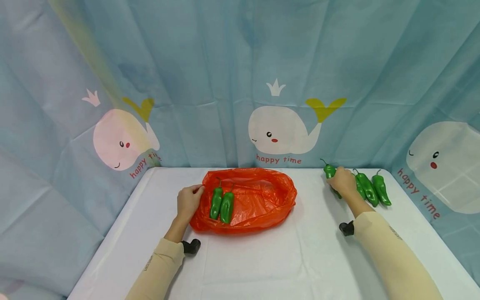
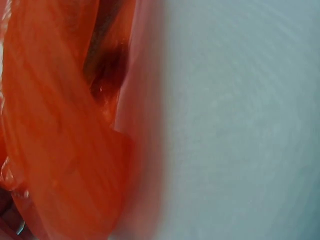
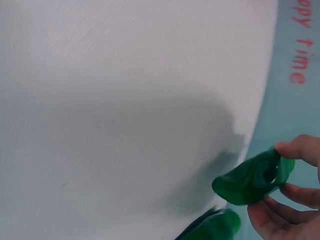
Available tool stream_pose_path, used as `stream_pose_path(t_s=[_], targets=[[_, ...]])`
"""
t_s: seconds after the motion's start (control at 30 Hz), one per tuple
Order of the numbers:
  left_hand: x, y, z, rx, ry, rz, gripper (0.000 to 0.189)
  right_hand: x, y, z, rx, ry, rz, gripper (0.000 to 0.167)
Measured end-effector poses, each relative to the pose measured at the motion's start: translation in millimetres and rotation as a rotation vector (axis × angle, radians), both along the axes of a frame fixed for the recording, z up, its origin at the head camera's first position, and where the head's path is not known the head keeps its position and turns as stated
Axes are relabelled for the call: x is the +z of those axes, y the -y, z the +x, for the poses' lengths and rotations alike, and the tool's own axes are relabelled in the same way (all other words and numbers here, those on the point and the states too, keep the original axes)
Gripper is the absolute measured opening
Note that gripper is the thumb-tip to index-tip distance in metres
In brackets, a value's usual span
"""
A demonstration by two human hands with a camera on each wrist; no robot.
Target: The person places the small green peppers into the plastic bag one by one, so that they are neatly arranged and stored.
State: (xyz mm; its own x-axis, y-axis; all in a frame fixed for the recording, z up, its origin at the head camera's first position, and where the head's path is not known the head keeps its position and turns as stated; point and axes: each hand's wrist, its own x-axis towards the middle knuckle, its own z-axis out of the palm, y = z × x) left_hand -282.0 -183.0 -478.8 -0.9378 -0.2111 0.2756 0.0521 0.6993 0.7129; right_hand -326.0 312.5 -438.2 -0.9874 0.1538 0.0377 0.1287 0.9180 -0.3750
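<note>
1. Table's near edge: out of view. Two cream sleeves reach in over the white table, each with a black wrist mount; the upper arms are cut off.

2. Left of middle, toward the back edge: red plastic bag, mouth spread upward, near rim rolled down. Probably laid wide so its inside is easy to reach.

3. Inside, against the bag's left side: two green peppers, side by side, stems toward the back edge.

4. Left hand at the bag's left rim, thumb and fingertips pinching the plastic; likely to steady the mouth. The grip itself is hard to make out: the left wrist view is mostly blurred bag and tabletop.

5. Near the back right corner: right hand holds one pepper between thumb and fingers across its body, apparently a light side grip. Part of it is covered by the hand; whether it is off the table is uncertain.

6. Beside that hand, toward the right edge: more peppers in a loose row, at least one partly hidden by hand and wrist.

7. Beyond the back edge: blue curtain with whale prints, the rightmost cut off.
</note>
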Motion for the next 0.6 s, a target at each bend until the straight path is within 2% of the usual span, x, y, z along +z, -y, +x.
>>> stream_pose_path(t_s=[0.23, 0.6], targets=[[-0.2, 0.6, -1.2, -0.003, 0.014, 0.002, 0.03, 18.7, -2.0, 5.1, -0.043, 0.067, -0.158, 0.064], [-0.1, 0.4, 1.5, 0.007, 0.007, 0.004, 0.029, 31.5, 4.5, 23.2, -0.009, 0.039, -0.362, 0.067]])
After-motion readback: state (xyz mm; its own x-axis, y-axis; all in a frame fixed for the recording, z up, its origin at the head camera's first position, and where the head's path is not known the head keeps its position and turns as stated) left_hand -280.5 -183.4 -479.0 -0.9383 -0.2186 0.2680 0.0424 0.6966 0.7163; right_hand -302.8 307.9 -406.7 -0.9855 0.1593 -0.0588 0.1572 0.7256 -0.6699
